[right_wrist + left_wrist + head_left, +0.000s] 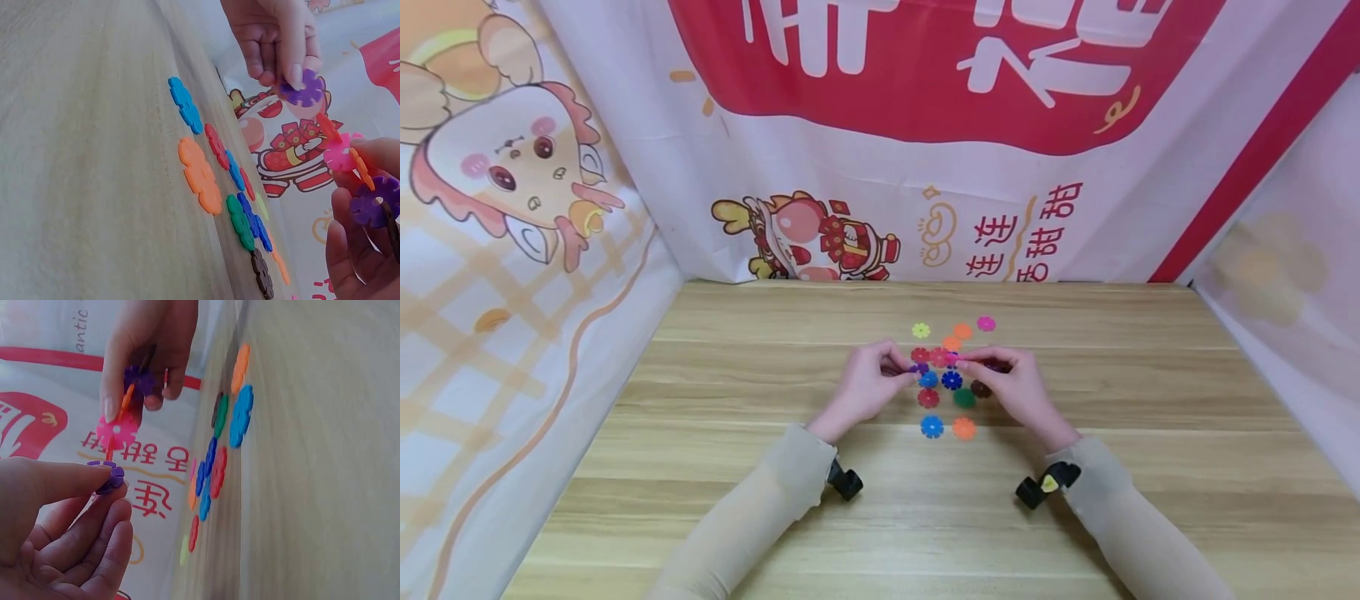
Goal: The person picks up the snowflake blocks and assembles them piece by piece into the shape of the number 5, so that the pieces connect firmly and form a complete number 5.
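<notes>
Purple flower-shaped disc (pixel 111 479), notched round its rim, is pinched between thumb and forefinger of my left hand (pixel 868 379). My right hand (pixel 1011 383) holds a short chain of slotted discs, its thumb against a pink disc (pixel 341 152). Joined in that chain are an orange disc (pixel 362 169), a second purple disc (pixel 375 201) and a brown disc (pixel 390 228). On the pink disc's other side a red-orange disc (pixel 328 129) stands edge-on, pointing at the left hand's purple disc. Whether those two touch, I cannot tell. Both hands are raised above the table.
Several loose discs lie flat on the wooden table (pixel 737 492) below and beyond the hands, among them blue (pixel 932 427), orange (pixel 964 428), green (pixel 964 398) and yellow (pixel 921 331). A printed cloth (pixel 677 167) hangs behind the table and along its sides.
</notes>
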Action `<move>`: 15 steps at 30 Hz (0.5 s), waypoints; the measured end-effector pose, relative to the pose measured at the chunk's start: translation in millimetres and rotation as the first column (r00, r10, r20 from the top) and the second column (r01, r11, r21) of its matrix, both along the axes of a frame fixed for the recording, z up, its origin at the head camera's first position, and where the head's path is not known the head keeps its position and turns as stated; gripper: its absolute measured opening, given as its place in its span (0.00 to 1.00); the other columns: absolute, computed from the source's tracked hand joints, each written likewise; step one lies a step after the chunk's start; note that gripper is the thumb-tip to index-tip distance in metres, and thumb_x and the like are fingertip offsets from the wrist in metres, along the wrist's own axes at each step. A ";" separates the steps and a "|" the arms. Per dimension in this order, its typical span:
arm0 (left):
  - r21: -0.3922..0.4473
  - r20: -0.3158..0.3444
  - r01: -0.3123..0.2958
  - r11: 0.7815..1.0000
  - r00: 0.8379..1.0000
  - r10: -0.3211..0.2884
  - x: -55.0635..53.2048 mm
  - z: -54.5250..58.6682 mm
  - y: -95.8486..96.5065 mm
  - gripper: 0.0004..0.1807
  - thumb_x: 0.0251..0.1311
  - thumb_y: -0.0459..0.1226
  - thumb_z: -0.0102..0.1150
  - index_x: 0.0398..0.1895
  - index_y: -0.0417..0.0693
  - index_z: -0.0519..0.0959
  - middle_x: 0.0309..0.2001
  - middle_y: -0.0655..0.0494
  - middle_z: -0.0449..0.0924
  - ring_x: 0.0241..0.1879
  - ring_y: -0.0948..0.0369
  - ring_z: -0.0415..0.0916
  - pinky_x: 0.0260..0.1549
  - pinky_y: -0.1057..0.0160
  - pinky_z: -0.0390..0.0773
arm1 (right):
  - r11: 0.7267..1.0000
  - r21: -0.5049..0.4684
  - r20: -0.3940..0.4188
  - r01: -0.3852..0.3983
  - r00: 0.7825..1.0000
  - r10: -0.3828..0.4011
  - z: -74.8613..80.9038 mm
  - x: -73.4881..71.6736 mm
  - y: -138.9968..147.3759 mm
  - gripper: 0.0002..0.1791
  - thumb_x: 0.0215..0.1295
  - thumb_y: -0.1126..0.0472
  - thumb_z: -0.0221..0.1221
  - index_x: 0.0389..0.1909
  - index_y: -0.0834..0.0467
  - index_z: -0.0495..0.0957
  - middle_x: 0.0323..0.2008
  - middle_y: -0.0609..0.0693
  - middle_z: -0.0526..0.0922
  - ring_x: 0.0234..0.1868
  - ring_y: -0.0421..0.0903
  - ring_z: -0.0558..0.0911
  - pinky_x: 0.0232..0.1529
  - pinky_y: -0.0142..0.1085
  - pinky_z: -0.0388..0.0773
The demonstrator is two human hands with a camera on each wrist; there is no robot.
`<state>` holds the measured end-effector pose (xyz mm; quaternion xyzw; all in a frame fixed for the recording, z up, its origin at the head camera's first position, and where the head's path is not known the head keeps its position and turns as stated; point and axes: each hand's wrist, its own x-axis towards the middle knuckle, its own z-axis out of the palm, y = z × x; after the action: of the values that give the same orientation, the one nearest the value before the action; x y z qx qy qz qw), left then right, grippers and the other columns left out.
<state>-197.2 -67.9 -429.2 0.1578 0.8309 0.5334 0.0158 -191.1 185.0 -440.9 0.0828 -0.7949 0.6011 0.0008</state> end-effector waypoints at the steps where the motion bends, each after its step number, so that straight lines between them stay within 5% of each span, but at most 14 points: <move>1: 0.010 -0.008 0.004 1.000 1.000 -0.004 1.1 0.2 1.5 0.08 0.57 0.29 0.74 0.33 0.47 0.81 0.33 0.58 0.84 0.34 0.61 0.82 0.38 0.64 0.83 | 1.000 -0.006 0.000 0.000 1.000 0.000 0.3 0.3 -0.5 0.15 0.66 0.51 0.69 0.47 0.56 0.88 0.45 0.51 0.88 0.42 0.61 0.83 0.42 0.48 0.84; 6: 0.026 -0.024 -0.005 1.000 1.000 0.005 3.8 0.1 5.7 0.08 0.57 0.29 0.74 0.32 0.46 0.81 0.32 0.59 0.85 0.33 0.61 0.82 0.37 0.64 0.83 | 1.000 -0.022 -0.004 0.010 1.000 -0.010 0.9 1.7 -2.4 0.14 0.66 0.53 0.70 0.46 0.57 0.88 0.43 0.52 0.88 0.40 0.67 0.81 0.38 0.47 0.85; 15: 0.036 -0.017 -0.030 0.999 0.999 0.031 4.7 1.7 7.4 0.07 0.58 0.30 0.73 0.32 0.47 0.82 0.33 0.59 0.85 0.33 0.61 0.82 0.38 0.62 0.83 | 1.000 -0.009 -0.039 0.003 0.999 -0.003 -0.8 2.8 -4.3 0.11 0.66 0.53 0.70 0.43 0.54 0.89 0.41 0.50 0.88 0.39 0.60 0.82 0.38 0.49 0.85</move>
<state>-192.5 -60.5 -427.4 0.1499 0.8236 0.5470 -0.0025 -188.3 180.7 -441.7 0.0933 -0.7922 0.6028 0.0175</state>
